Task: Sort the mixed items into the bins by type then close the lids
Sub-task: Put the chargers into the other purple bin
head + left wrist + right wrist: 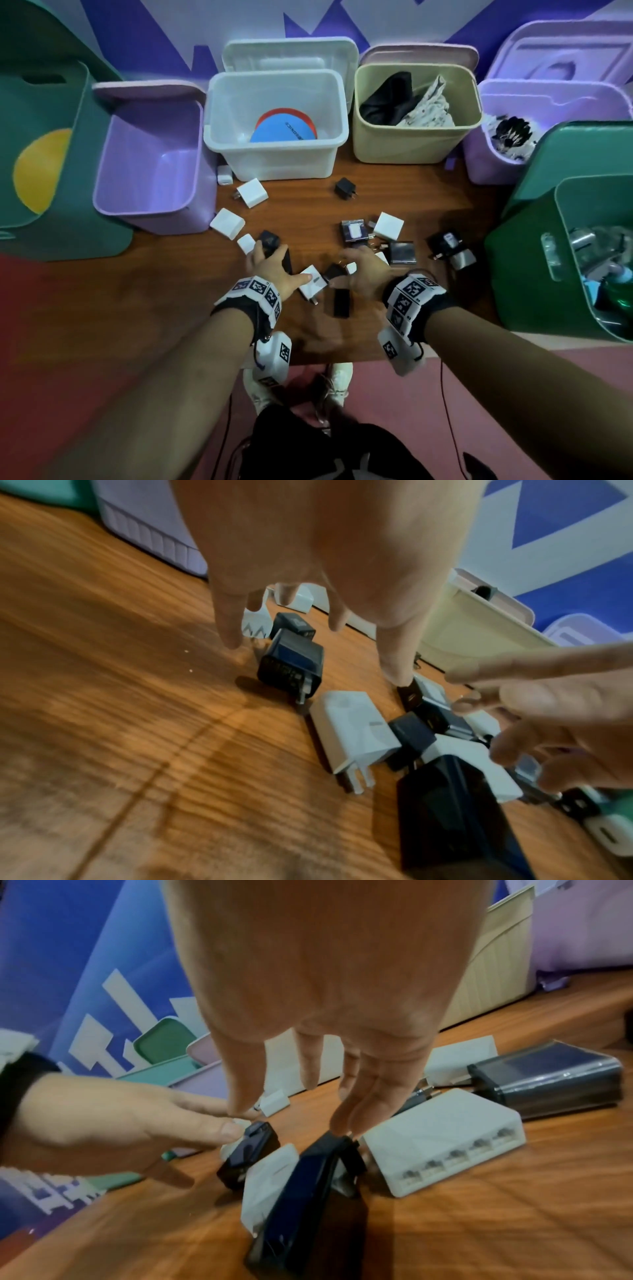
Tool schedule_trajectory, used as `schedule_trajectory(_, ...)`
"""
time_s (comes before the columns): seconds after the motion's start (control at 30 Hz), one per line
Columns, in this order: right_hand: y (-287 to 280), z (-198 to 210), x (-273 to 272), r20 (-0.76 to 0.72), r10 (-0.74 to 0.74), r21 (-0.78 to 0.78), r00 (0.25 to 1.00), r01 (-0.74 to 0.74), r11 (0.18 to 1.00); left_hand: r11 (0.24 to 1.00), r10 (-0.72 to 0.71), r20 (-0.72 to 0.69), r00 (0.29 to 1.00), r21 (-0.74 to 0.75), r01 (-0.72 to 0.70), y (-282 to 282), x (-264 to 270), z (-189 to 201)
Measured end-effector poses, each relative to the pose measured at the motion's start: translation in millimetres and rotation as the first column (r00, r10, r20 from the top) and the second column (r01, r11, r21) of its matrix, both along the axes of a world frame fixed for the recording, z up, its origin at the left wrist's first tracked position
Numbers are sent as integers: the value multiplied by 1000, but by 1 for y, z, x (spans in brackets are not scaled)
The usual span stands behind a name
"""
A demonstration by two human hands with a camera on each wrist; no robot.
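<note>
Wooden surface point(308, 202): chargers point(310, 281) lie scattered near its front edge.
Left hand point(270, 265): fingers spread, holding nothing.
Right hand point(363, 270): likewise loose, apparently empty.
Advice: gather adapters together, then lift.
Far: lilac bin point(150, 161) stands empty.

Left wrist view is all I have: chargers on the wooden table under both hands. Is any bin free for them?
Observer: In the head view, the lilac plastic bin at the far left stands open, with nothing visible inside.
Operator: And the bin next to it?
Observer: The translucent white plastic bin holds flat round blue and red discs.
Operator: Any charger away from the pile?
Observer: Yes, one small black charger lies alone in front of the beige plastic bin.
</note>
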State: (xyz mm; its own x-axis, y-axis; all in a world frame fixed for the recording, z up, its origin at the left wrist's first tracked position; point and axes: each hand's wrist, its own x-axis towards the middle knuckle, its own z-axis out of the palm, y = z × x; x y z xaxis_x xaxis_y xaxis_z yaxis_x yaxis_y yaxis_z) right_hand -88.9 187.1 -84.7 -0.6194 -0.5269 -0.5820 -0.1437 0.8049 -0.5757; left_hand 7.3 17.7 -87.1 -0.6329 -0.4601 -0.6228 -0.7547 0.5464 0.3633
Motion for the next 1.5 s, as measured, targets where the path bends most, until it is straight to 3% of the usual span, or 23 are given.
schedule_trajectory(0.17,7,-4,11,17,362,190,932,-358,914,995,-87,67,994,-35,90,3,1,-14)
schedule_trajectory(0.27,10,-14,15,7,462,251,887,-449,858,995,-94,83,992,-34,97,5,1,-21)
schedule_trajectory(0.5,-5,-15,13,-82,368,204,926,-346,916,993,-102,75,992,-50,106,1,-1,-27)
schedule_trajectory(0.67,-18,-20,4,-56,301,217,952,-282,934,994,-98,25,995,-46,99,2,-4,-24)
schedule_trajectory(0.87,-24,-21,-6,-59,277,180,959,-263,948,981,-181,66,981,-52,184,-2,-3,-26)
schedule_trajectory(1.23,-29,-27,-15,98,-81,-35,992,85,996,987,-125,-15,992,-106,122,-5,-11,-34)
schedule_trajectory(1.5,-36,-27,-14,69,-43,71,997,38,997,978,-144,-9,990,-151,141,-10,-19,-36)
